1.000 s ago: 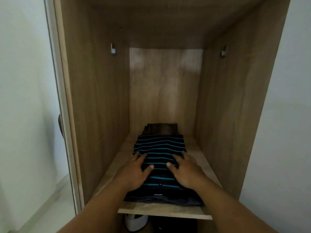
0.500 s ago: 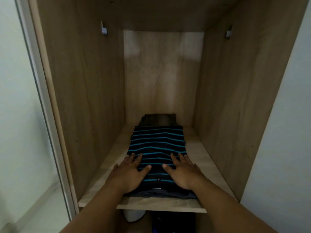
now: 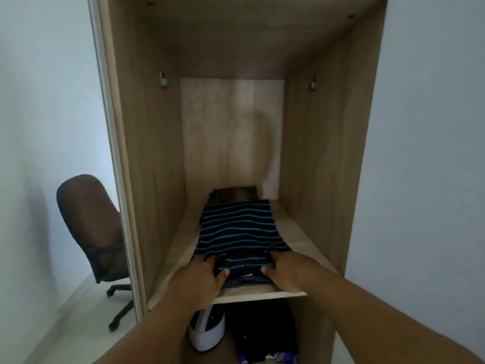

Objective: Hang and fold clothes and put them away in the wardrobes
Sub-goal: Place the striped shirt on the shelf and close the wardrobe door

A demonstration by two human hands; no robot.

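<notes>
A folded dark shirt with teal stripes lies on the wooden wardrobe shelf, on top of other dark folded cloth. A dark brown folded garment sits behind it near the back panel. My left hand holds the near left corner of the stack, thumb on top and fingers at the edge. My right hand holds the near right corner the same way. The fingertips are partly hidden by the cloth.
The wardrobe side walls stand close on both sides. Below the shelf are a white object and dark clothes. A brown office chair stands at the left by the pale wall.
Both hands slid back from flat on top of the striped shirt to its near corners at the shelf's front edge. The view has pulled back, so the chair now shows.
</notes>
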